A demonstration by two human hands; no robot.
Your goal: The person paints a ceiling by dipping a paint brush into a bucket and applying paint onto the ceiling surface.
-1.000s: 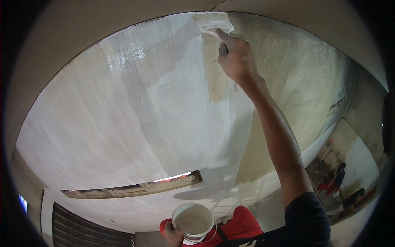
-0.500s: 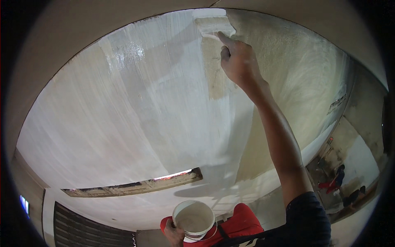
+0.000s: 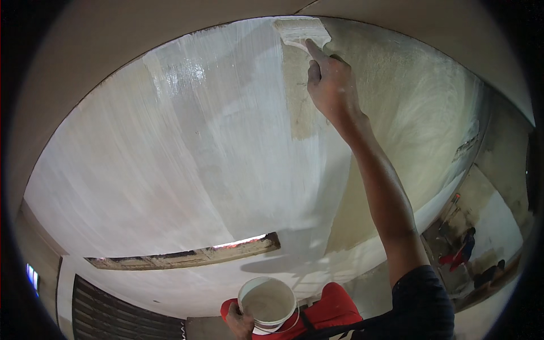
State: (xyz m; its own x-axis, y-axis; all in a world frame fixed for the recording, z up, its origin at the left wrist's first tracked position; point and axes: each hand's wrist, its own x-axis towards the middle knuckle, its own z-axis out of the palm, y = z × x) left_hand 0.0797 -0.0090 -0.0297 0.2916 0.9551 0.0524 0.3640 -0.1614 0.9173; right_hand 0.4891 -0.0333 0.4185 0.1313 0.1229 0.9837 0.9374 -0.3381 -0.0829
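High up at the wall's top edge, a wide flat paintbrush (image 3: 305,33) with pale bristles lies against the surface. My right hand (image 3: 333,82) grips its handle from below, index finger stretched along the brush. The wall (image 3: 238,141) shows streaky white paint to the left of the brush and bare beige plaster to the right; a small beige patch lies just below it. Down by my red trousers, my left hand (image 3: 242,324) holds a white bucket (image 3: 258,286) by its rim. The bucket's inside is coated pale; how much liquid it holds I cannot tell.
The ceiling (image 3: 170,28) meets the wall just above the brush. A long narrow opening (image 3: 187,258) cuts into the wall lower left, above a dark slatted shutter (image 3: 124,311). Far right, another person (image 3: 462,249) in red and dark clothes is near a partly white wall.
The brush and my right hand have shifted slightly to the right along the wall's top edge. My left hand and the bucket stay in place.
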